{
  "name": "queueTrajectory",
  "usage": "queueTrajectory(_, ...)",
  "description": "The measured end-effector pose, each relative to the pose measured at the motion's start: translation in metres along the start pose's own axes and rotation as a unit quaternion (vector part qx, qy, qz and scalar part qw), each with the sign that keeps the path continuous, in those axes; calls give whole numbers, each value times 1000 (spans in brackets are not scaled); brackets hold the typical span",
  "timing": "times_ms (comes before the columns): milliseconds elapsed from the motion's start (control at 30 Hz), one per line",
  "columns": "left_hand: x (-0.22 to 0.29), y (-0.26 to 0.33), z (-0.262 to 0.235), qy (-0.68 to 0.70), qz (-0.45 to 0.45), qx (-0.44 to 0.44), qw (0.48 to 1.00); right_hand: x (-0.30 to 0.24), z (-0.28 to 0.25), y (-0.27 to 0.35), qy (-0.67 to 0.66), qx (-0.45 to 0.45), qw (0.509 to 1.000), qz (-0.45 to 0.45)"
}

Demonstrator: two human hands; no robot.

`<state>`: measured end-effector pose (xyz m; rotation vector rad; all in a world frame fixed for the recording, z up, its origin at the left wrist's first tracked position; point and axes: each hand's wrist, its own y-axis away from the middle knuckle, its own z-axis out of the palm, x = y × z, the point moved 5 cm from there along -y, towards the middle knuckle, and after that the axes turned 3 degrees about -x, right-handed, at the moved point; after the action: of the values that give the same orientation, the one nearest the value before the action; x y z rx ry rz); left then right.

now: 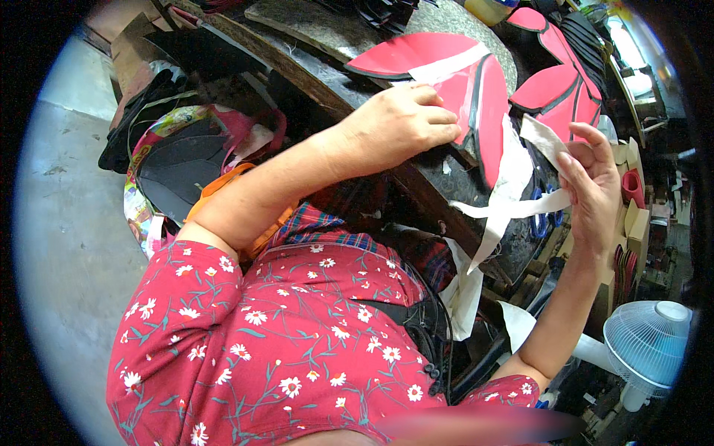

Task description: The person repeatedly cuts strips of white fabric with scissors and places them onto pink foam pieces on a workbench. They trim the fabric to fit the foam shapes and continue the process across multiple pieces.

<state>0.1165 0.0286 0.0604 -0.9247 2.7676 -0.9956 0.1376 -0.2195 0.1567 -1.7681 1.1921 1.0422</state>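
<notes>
My left hand (pixel 404 123) reaches across to a red padded piece (pixel 485 100) with black edging. Its fingers are bent and pressed together on the piece's near part; their tips are partly hidden. A white strip (pixel 454 65) lies slantwise across the red surface. Farther right, my right hand (pixel 593 178) is raised, pinching another white strip (pixel 541 138) between thumb and finger, with other fingers curled. Between the hands, several loose white strips (pixel 508 195) hang over the table's near side. Blue-handled scissors (pixel 547 220) lie beside them, partly covered.
More red pieces with black edging (pixel 554 88) lie at the far right of the worktable (pixel 297 63). A fan (pixel 649 346) stands at the lower right. On the left is a colourful bag (pixel 182 167) with a dark inside. Stacked black pieces (pixel 584 41) sit at the back.
</notes>
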Motion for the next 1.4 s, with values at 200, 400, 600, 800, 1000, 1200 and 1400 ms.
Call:
queueTrajectory(200, -4, -21, -29, -16, 137, 19, 990, 51, 23, 1, -93, -128, 980, 118)
queueTrajectory(400, 1, -29, -81, 10, 208, 76, 975, 47, 3, 12, -86, -101, 981, 140)
queueTrajectory(600, -13, -38, -75, -25, 196, 48, 979, 20, -17, 11, -83, -65, 992, 66)
queueTrajectory(800, -43, -22, -51, -155, 86, -1, 984, 12, -4, -22, 24, -49, 997, 55)
queueTrajectory(1000, -12, -2, -13, 29, 8, 18, 999, 25, 45, -76, 57, -169, 983, 46)
queueTrajectory(1200, -2, 2, -7, 16, 4, 27, 999, 49, 69, -96, 42, -203, 975, 84)
queueTrajectory(1400, 4, -3, -12, -1, -2, 30, 1000, 56, 61, -90, 37, -204, 973, 99)
